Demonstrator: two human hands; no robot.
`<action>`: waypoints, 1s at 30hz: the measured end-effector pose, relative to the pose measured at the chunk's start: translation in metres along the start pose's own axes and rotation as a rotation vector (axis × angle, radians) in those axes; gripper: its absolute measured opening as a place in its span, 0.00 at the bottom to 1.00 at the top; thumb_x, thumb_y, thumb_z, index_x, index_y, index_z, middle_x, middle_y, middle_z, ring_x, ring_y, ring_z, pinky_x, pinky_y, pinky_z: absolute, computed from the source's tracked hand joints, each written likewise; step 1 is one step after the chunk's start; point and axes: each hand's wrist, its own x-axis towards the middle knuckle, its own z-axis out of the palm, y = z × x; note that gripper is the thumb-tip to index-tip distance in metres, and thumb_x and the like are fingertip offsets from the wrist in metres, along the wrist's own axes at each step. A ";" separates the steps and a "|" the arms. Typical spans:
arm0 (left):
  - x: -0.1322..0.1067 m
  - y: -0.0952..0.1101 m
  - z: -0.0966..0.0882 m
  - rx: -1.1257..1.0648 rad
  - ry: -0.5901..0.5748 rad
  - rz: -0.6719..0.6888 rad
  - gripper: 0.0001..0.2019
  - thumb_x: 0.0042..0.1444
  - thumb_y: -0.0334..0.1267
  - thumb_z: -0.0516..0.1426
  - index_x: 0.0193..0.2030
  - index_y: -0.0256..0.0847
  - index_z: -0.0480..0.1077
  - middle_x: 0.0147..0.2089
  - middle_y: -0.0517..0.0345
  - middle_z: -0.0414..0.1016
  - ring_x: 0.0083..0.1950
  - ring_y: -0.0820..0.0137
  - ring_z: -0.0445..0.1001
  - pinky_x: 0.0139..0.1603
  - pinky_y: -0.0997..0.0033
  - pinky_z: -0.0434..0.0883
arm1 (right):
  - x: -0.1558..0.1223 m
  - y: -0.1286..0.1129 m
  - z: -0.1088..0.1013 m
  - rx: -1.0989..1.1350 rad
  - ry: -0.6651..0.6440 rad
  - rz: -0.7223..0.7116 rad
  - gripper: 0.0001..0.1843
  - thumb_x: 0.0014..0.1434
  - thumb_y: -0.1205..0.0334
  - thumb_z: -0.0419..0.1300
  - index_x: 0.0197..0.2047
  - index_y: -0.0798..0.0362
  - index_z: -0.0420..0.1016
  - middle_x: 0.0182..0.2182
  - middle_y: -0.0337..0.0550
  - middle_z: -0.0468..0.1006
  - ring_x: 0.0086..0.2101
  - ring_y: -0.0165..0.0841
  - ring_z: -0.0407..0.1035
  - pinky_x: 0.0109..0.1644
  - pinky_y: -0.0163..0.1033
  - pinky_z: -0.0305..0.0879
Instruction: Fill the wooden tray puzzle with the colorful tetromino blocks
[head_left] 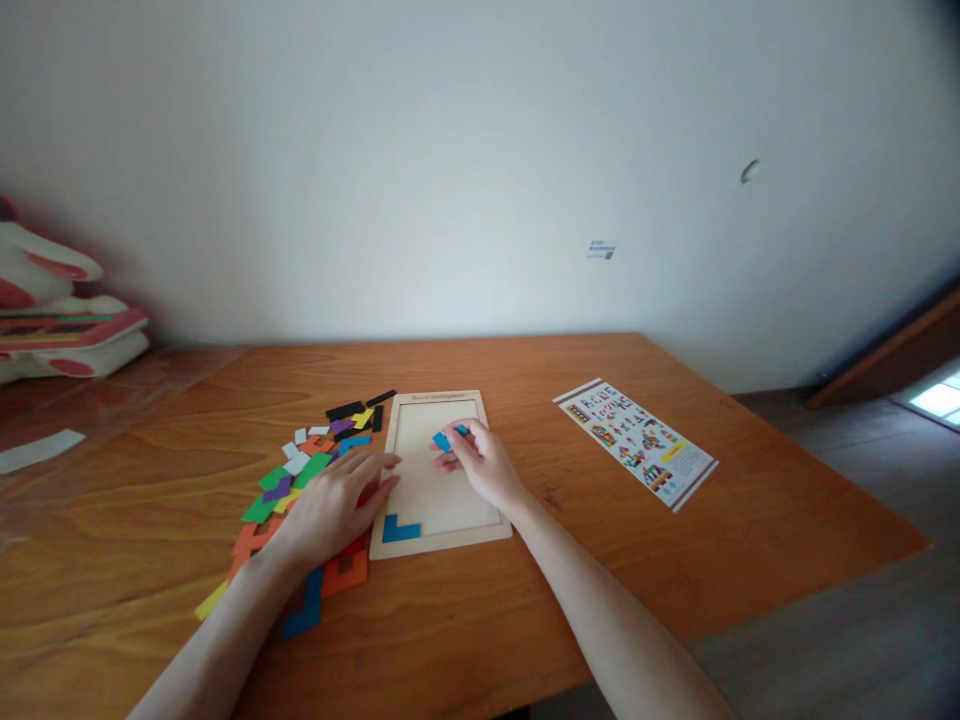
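Puzzle work on the wooden table (615, 590), looks barely begun from where I'm standing. Wooden puzzle tray (450, 541) lies flat in front of the person, lettering on its top rim too blurred to read. Set inside so far: one blue L-shaped piece (397, 533), down in the near left corner; the rest of the tray floor that I can see is bare, though the right hand hides part of it. Right hand (487, 465) is over the tray, thumb and fingers pinched on a small blue piece (441, 441), held above the floor rather than laid in; its full shape is covered by the fingers. Left hand (334, 505) is at the tray's left rim, over the heap, fingers bent; a bit of red shows under it, can't tell if it grips anything. Left to place, by my judgement, nearly the whole set: heap sits just left of the tray, outside it, pieces overlapping. Quick list: black strips (344, 410) at the far end, green piece (311, 468), purple piece (278, 488), white piece (297, 463), orange piece (346, 573), larger blue piece (303, 615) at the near end, some yellow too. Exact count not possible, forearm covers some. Printed sheet (636, 443) with small coloured figures lies right of the tray, apart, neither hand on it.
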 end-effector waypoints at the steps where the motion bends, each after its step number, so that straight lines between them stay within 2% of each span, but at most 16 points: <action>1: 0.000 -0.004 -0.002 0.028 0.006 0.031 0.14 0.66 0.45 0.51 0.49 0.41 0.73 0.49 0.50 0.79 0.52 0.60 0.77 0.52 0.63 0.74 | 0.001 0.000 -0.003 0.010 0.039 -0.022 0.23 0.56 0.41 0.64 0.44 0.51 0.66 0.35 0.41 0.79 0.28 0.31 0.77 0.36 0.40 0.75; 5: -0.001 -0.010 -0.003 0.048 -0.046 0.110 0.15 0.66 0.44 0.52 0.51 0.41 0.73 0.53 0.50 0.78 0.55 0.61 0.75 0.56 0.63 0.72 | 0.004 -0.002 -0.010 -0.003 0.128 -0.056 0.24 0.52 0.49 0.69 0.47 0.51 0.69 0.35 0.39 0.77 0.32 0.30 0.76 0.41 0.39 0.74; 9: -0.001 -0.010 0.005 0.057 -0.089 0.118 0.15 0.66 0.44 0.52 0.52 0.43 0.73 0.56 0.50 0.76 0.58 0.60 0.73 0.60 0.58 0.69 | 0.002 -0.002 -0.007 0.010 0.111 -0.024 0.27 0.49 0.53 0.71 0.49 0.51 0.67 0.32 0.37 0.77 0.32 0.30 0.75 0.41 0.38 0.73; 16: 0.001 -0.006 0.011 0.041 -0.052 0.061 0.15 0.66 0.43 0.51 0.49 0.42 0.75 0.55 0.49 0.76 0.56 0.59 0.73 0.59 0.55 0.69 | 0.000 0.004 -0.002 -0.009 0.087 -0.023 0.24 0.55 0.49 0.66 0.50 0.49 0.65 0.30 0.37 0.78 0.28 0.29 0.74 0.38 0.38 0.72; 20: 0.001 -0.007 0.009 0.026 -0.052 0.052 0.15 0.67 0.44 0.49 0.49 0.43 0.76 0.55 0.49 0.76 0.57 0.59 0.73 0.60 0.55 0.68 | -0.001 0.003 -0.002 -0.097 0.073 -0.011 0.20 0.57 0.48 0.63 0.47 0.50 0.69 0.33 0.40 0.77 0.28 0.29 0.75 0.36 0.37 0.72; 25: -0.002 -0.008 0.001 0.017 -0.137 0.083 0.16 0.67 0.45 0.51 0.54 0.45 0.74 0.60 0.51 0.73 0.61 0.59 0.71 0.63 0.55 0.67 | -0.003 0.000 -0.001 -0.155 0.055 -0.008 0.22 0.55 0.46 0.65 0.48 0.50 0.72 0.36 0.40 0.76 0.28 0.30 0.76 0.36 0.38 0.74; 30: -0.004 -0.006 -0.005 0.027 -0.201 0.093 0.19 0.66 0.47 0.52 0.59 0.46 0.72 0.64 0.50 0.70 0.64 0.57 0.67 0.65 0.53 0.65 | -0.004 -0.002 -0.004 -0.231 0.049 0.024 0.20 0.50 0.46 0.69 0.37 0.53 0.73 0.32 0.43 0.79 0.32 0.34 0.76 0.34 0.38 0.72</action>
